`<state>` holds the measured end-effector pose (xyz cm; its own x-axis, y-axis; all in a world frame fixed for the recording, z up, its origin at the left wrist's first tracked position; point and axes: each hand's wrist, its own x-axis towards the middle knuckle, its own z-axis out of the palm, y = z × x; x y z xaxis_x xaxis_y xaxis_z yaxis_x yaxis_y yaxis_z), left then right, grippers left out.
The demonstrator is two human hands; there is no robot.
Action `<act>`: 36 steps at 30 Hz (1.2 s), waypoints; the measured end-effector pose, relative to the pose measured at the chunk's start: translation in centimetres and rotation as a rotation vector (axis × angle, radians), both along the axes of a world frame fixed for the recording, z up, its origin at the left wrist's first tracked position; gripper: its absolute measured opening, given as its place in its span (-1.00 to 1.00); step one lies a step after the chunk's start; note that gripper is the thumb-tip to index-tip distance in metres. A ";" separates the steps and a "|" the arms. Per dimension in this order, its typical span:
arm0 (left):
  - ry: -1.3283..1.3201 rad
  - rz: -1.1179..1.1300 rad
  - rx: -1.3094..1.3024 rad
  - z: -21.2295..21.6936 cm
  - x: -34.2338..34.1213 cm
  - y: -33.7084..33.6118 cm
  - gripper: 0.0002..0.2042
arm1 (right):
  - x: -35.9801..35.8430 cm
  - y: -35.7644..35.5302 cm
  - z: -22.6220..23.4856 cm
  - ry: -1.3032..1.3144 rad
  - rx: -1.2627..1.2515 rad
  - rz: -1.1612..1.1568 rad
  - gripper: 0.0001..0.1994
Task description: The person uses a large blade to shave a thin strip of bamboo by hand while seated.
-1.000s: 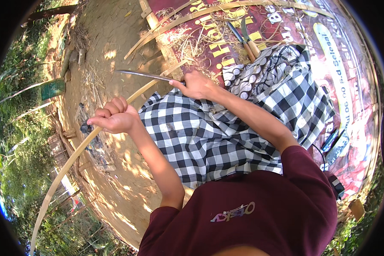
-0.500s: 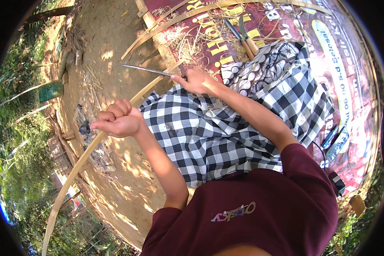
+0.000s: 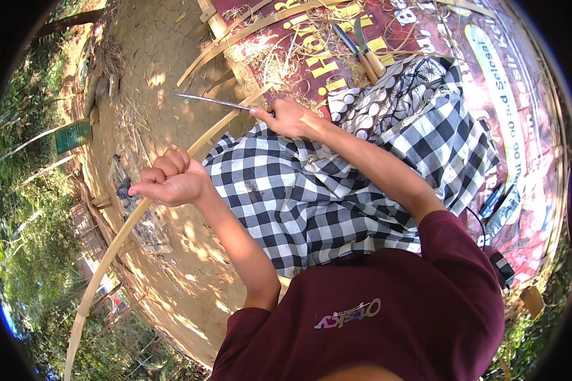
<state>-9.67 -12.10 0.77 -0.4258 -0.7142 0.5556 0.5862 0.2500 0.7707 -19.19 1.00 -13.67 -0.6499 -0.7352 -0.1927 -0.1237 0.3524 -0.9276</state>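
Observation:
A long, pale strip that looks like bamboo (image 3: 113,246) runs from the lower left up toward the middle of the view, bending along its length. My left hand (image 3: 170,179) is closed around it, thumb pointing left. Near the strip's upper end, my right hand (image 3: 290,118) grips a knife (image 3: 210,100). Its thin blade points left and crosses the strip, and my fingers hide the handle. Whether the edge bites into the strip cannot be made out. Beneath both forearms, a black-and-white checkered cloth (image 3: 267,190) covers my lap.
Two more knives (image 3: 365,56) lie beside a patterned cloth (image 3: 394,95) on the printed red sheet (image 3: 527,127). Curly shavings (image 3: 286,60) and long strips (image 3: 254,35) are scattered at the far side. A dark flat device (image 3: 494,203) rests at the right. Bare earth (image 3: 146,38) spreads to the left.
Both hands have shifted slightly to the left, along with the knife. My grip on the strip and on the knife looks the same.

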 end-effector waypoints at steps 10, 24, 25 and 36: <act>0.008 0.018 0.002 -0.1 0.1 -0.5 -0.43 | -1.1 -0.7 -2.4 -0.052 0.092 0.038 -0.14; 0.003 0.035 -0.010 0.0 0.4 -1.0 -0.43 | -1.2 -1.2 -2.5 -0.028 0.121 0.019 -0.18; 0.003 0.032 -0.009 0.1 0.3 -1.0 -0.43 | -1.0 -0.8 -1.5 -0.015 0.095 0.048 -0.14; -0.011 0.042 -0.028 -0.1 0.0 0.1 -0.43 | -1.4 -0.6 -2.8 -0.095 0.137 0.001 -0.14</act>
<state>-9.64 -11.98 0.64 -0.4020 -0.7155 0.5713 0.5667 0.2957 0.7691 -20.59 0.36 -16.51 -0.6231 -0.6985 -0.3520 -0.0379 0.4764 -0.8784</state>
